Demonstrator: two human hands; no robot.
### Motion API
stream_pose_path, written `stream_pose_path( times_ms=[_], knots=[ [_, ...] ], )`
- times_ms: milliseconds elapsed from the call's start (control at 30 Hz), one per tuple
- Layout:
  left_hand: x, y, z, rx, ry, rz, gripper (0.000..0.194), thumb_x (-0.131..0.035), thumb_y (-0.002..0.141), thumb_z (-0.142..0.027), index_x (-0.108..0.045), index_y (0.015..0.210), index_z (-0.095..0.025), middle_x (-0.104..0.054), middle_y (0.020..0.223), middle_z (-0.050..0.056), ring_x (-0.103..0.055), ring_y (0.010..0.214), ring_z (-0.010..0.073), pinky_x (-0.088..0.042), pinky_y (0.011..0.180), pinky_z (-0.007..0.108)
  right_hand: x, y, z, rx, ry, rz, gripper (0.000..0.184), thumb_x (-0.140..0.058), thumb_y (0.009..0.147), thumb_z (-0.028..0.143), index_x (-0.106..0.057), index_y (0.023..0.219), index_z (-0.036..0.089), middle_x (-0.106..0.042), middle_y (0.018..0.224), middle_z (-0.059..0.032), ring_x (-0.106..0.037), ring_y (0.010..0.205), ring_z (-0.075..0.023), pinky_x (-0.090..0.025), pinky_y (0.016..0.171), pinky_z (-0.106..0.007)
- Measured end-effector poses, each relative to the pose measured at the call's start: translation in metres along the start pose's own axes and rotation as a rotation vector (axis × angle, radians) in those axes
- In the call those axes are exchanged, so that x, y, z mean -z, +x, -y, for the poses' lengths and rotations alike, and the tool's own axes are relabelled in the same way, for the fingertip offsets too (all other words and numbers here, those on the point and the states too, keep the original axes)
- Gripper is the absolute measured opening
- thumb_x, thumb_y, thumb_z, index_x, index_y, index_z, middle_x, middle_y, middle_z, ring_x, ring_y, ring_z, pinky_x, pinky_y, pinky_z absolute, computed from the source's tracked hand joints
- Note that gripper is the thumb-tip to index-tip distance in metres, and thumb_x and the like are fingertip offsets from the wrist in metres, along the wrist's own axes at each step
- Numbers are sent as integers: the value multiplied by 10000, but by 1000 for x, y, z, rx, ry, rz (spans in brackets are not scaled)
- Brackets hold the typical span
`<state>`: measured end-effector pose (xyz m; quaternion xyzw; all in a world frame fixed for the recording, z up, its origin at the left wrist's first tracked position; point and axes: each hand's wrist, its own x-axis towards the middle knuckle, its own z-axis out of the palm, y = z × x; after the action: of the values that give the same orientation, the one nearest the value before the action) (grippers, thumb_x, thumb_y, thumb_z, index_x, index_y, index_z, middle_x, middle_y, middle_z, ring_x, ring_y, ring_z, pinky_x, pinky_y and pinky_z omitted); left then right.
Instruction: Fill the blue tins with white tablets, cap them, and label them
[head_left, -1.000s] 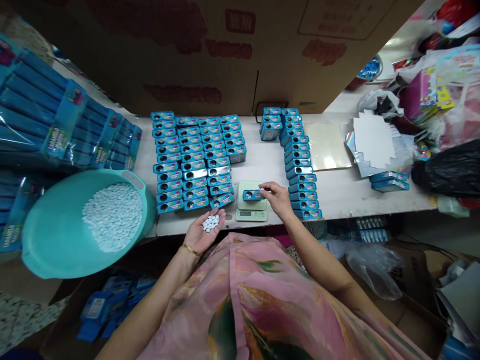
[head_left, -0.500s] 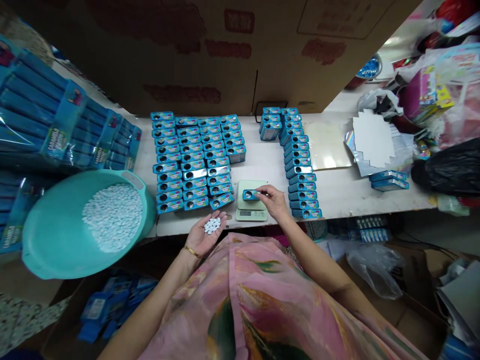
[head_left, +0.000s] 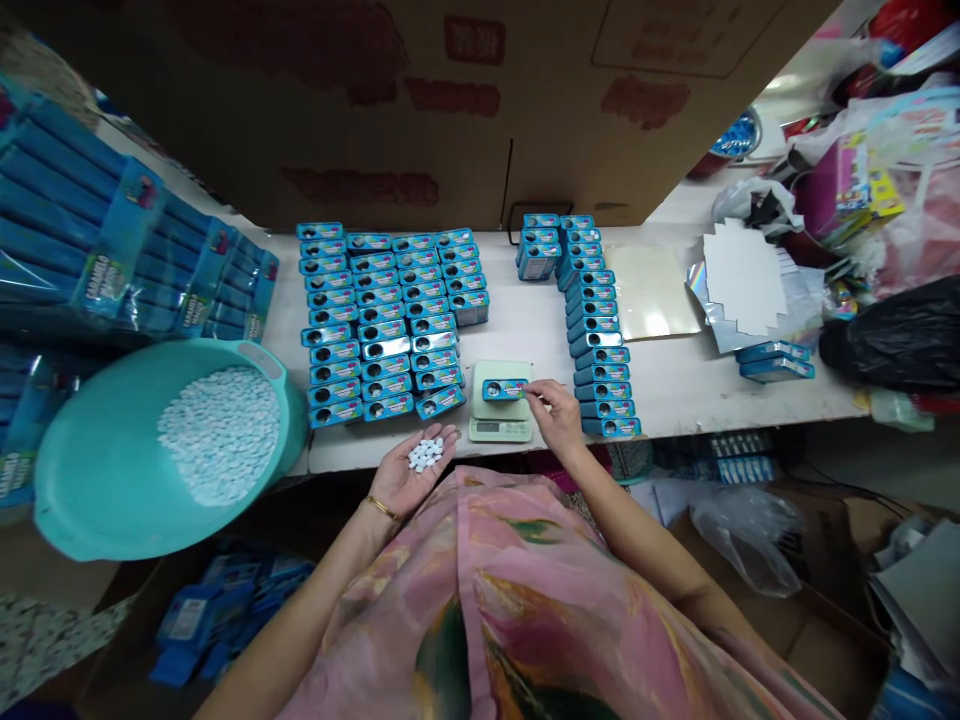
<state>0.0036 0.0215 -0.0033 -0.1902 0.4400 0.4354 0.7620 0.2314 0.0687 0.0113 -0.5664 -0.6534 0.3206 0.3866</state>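
My left hand (head_left: 411, 468) is held palm up at the table's front edge, cupping a small heap of white tablets (head_left: 424, 454). A small blue tin (head_left: 504, 389) lies on a pale green scale (head_left: 500, 404). My right hand (head_left: 555, 410) rests just right of that tin, fingertips pinched at its right end; whether they hold a tablet I cannot make out. Rows of like blue tins (head_left: 382, 320) stand left of the scale, and a column of them (head_left: 598, 340) on its right.
A teal basin (head_left: 90, 480) with a heap of white tablets (head_left: 217, 432) sits at the left. Blue packs (head_left: 112, 250) are stacked behind it. A cardboard box (head_left: 450, 110) walls the back. Paper sheets (head_left: 739, 280), two tins (head_left: 776, 360) and bags lie right.
My right hand has slid a little toward me along the tin's right end. My left hand has stayed cupped with the tablets.
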Motion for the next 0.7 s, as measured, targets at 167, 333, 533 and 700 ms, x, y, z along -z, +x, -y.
stream_pose_path(
  times_ms=[167,333,533,700],
  knots=[
    [-5,-1,9,77,63,47,230,-385,803,-124,-573,929,-80,-653,826,126,-630,783,198,-529,704,343,-48,-21,23,303,-146,513,174,-453,813,192,-592,918,190,-590,912,-62,-526,866,-149,-432,755,-276],
    [-3,-7,12,142,54,-28,217,-362,814,-115,-561,898,-102,-628,656,52,-619,584,137,-529,670,314,-83,-30,29,505,-437,836,144,-491,807,278,-547,872,163,-533,943,-72,-487,862,-175,-428,681,-273],
    [1,-11,10,140,69,-44,193,-363,813,-116,-555,823,-105,-621,631,45,-611,571,132,-527,643,300,-84,-29,25,542,-392,821,118,-473,813,270,-546,809,178,-520,918,-60,-476,842,-173,-411,656,-266],
    [-7,-4,12,125,77,2,206,-358,807,-105,-563,794,-88,-632,658,68,-619,622,142,-529,624,280,-76,-27,18,400,-182,699,101,-501,763,156,-575,832,166,-552,920,-52,-506,857,-141,-422,726,-235]
  ],
)
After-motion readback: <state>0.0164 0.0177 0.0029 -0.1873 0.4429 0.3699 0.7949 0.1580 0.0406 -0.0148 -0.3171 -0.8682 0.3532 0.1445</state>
